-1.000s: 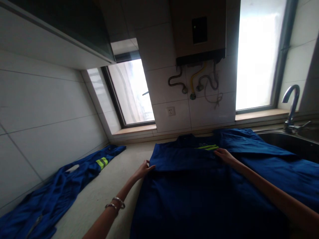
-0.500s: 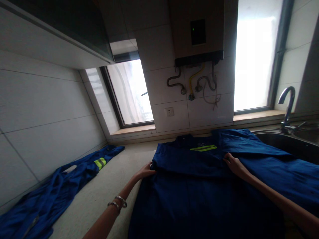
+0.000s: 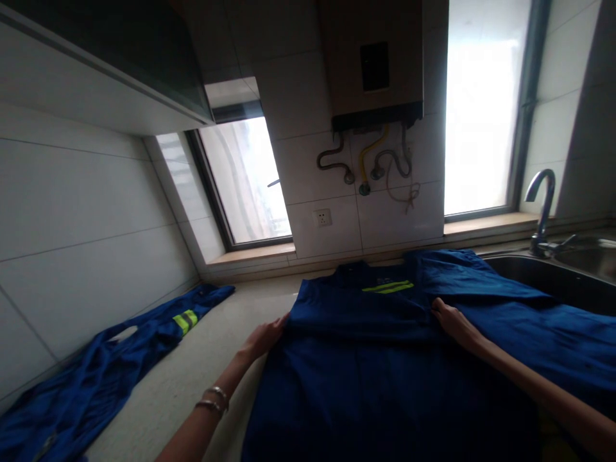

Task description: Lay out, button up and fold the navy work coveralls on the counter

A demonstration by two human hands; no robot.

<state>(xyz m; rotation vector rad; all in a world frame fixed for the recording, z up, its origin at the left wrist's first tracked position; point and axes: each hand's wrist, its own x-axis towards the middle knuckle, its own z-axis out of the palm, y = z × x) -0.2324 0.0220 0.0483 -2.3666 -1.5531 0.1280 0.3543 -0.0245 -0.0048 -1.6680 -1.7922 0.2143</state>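
A dark blue work jacket (image 3: 366, 378) with a yellow-green reflective stripe lies spread over the counter, its collar towards the wall. At the jacket's left edge, my left hand (image 3: 270, 333) is closed on the cloth; two bracelets circle that wrist. Further right, my right hand (image 3: 450, 319) pinches the fabric below the stripe's right end. Between the hands the cloth is drawn fairly taut, with a shallow crosswise fold. More blue cloth (image 3: 543, 321) stretches to the right, beside the sink; whether it belongs to the same garment I cannot tell.
Another blue garment (image 3: 129, 359) with a reflective band lies along the left wall. Pale counter (image 3: 192, 385) shows between the garments. At the right are a sink (image 3: 529, 276) and a curved faucet (image 3: 543, 199). A water heater (image 3: 370, 64) hangs above, and a cabinet (image 3: 106, 58) overhangs the left.
My left hand has shifted slightly left and its fingers have closed on the jacket's edge, pulling the cloth flatter. The right hand keeps its hold. The whole view has shifted a little.
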